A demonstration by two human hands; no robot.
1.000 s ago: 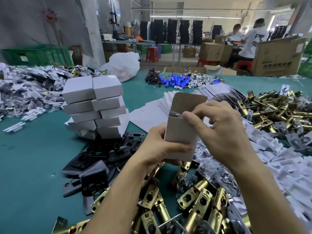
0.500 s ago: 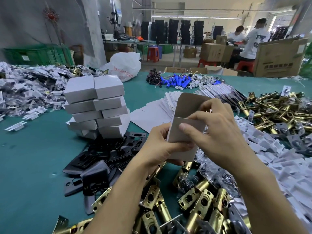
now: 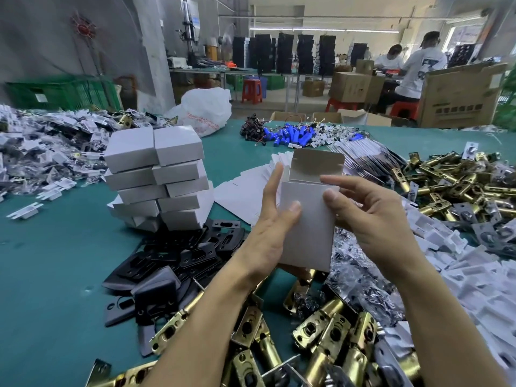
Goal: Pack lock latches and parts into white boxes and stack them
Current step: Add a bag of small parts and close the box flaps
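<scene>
Box point(image 3: 307, 233) upright, flap open, held between both hands over the latches point(image 3: 329, 333). Left hand point(image 3: 269, 236) pinches it, thumb on the front, fingers straight up its left edge. Right hand point(image 3: 374, 219) clamps the top right corner, thumb in front. Stack point(image 3: 156, 174) stands left of the left fingers.

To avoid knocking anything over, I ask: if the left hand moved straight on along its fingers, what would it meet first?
Probably the flat white cartons lying beyond the left hand, though depth is unclear.
</scene>
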